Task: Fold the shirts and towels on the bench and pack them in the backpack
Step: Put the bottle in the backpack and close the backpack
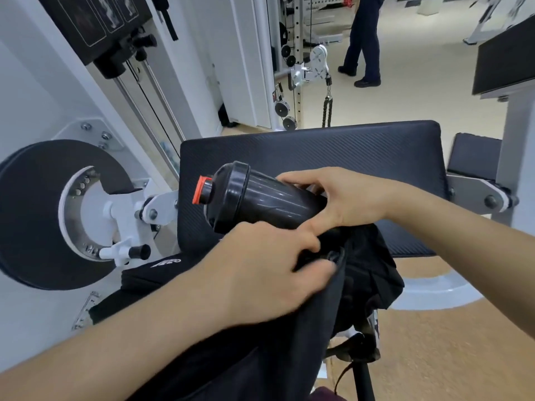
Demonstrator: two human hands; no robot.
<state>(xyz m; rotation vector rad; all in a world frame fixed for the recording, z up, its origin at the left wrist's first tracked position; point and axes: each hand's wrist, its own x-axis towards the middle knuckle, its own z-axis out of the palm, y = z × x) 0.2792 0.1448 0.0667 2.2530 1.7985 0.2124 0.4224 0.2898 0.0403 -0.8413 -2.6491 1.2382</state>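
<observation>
Right hand point(347, 198) gripping tilted bottle point(260, 198), left hand point(266, 270) pinching backpack point(362, 270)

Black bottle point(260, 199) in right hand point(347, 198)

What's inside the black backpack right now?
Nothing shows inside the backpack: fabric and hands cover it. The right hand holds a black bottle at its opening, whose edge the left hand pinches.

The bottle point(269, 199) is glossy black plastic with an orange cap point(198, 190); the backpack point(312, 308) is matt black cloth; the desk point(333, 151) has ribbed matt padding.
</observation>
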